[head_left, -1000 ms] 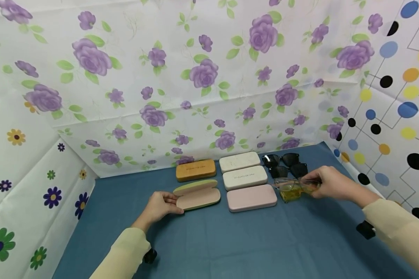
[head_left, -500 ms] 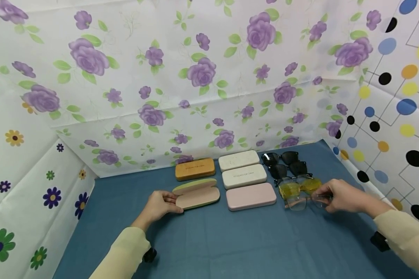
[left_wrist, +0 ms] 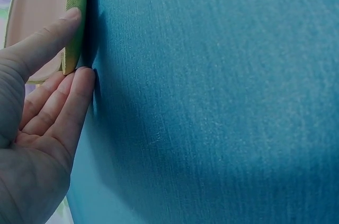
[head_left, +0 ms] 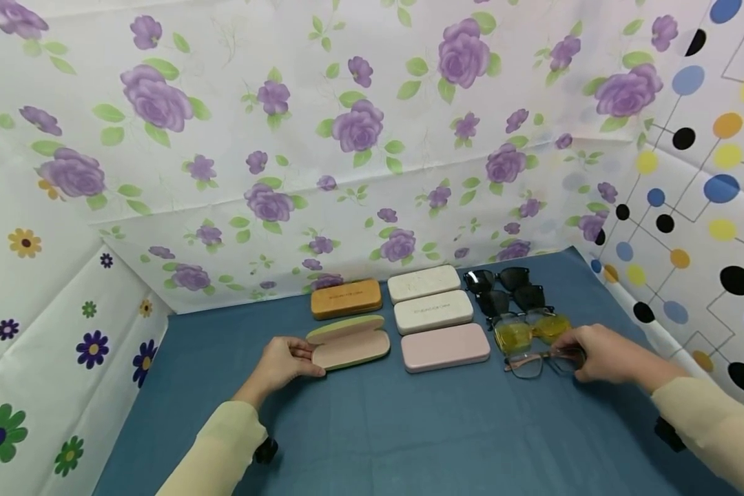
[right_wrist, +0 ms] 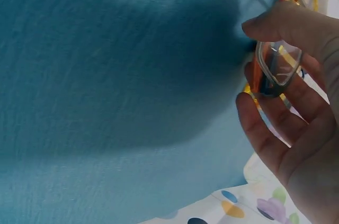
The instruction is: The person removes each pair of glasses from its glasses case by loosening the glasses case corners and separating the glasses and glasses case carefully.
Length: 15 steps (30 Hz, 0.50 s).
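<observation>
At the middle of the table, a green glasses case (head_left: 350, 350) lies with its lid raised and its pale pink lining showing. My left hand (head_left: 282, 365) holds its left end; in the left wrist view the thumb (left_wrist: 55, 30) presses the green edge and the fingers sit at the end. To the right, clear-lensed eyeglasses (head_left: 527, 366) are low at the table, in front of the yellow-lensed glasses (head_left: 513, 337). My right hand (head_left: 604, 355) grips them by their right side. Seen from the right wrist, thumb and fingers lie around one lens of the eyeglasses (right_wrist: 279, 65).
Behind the green case sits an orange case (head_left: 347, 299). A pink case (head_left: 445, 348), a white case (head_left: 434, 312) and another white case (head_left: 424, 284) form a column beside it. Two dark sunglasses (head_left: 511, 300) lie behind the yellow ones. Patterned cloth walls border the blue table (head_left: 409, 434).
My right hand has brought the clear eyeglasses from over the yellow-lensed glasses toward the front, and down to the table in front of them. The left hand stays at the green case.
</observation>
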Each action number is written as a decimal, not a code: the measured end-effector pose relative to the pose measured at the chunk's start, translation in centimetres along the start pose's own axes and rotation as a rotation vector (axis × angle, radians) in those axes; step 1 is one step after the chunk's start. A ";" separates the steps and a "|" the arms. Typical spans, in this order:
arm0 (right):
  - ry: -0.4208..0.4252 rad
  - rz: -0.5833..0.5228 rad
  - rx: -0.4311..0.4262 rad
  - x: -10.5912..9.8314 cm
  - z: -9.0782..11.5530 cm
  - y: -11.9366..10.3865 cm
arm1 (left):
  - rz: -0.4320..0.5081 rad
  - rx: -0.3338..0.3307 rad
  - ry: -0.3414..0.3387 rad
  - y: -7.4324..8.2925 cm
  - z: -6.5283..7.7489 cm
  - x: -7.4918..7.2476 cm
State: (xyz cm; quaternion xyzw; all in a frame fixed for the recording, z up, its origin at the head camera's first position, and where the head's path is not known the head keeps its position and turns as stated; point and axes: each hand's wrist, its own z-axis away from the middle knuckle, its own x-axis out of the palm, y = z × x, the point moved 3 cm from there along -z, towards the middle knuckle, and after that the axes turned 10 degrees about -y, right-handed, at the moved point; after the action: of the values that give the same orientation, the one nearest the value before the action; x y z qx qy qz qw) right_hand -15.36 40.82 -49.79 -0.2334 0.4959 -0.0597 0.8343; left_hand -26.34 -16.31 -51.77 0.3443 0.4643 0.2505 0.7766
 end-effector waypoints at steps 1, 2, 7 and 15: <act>0.004 0.007 0.005 0.2 0.0 0.1 | -0.002 0.000 -0.007 0.0 -0.1 0.0; 0.007 0.007 0.010 0.3 0.1 0.2 | -0.002 0.001 -0.015 0.0 -0.2 0.0; 0.022 0.006 0.028 0.7 0.2 0.6 | 0.000 0.024 -0.029 0.1 -0.6 0.0; 0.076 0.093 -0.021 0.1 -0.4 0.2 | 0.008 0.012 -0.006 -0.1 0.0 -0.2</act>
State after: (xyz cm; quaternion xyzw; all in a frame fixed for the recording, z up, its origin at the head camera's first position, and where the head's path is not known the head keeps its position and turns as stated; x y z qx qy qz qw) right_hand -15.63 40.79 -50.11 -0.2163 0.5383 -0.0242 0.8142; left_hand -26.40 -16.49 -51.71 0.3514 0.4623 0.2497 0.7749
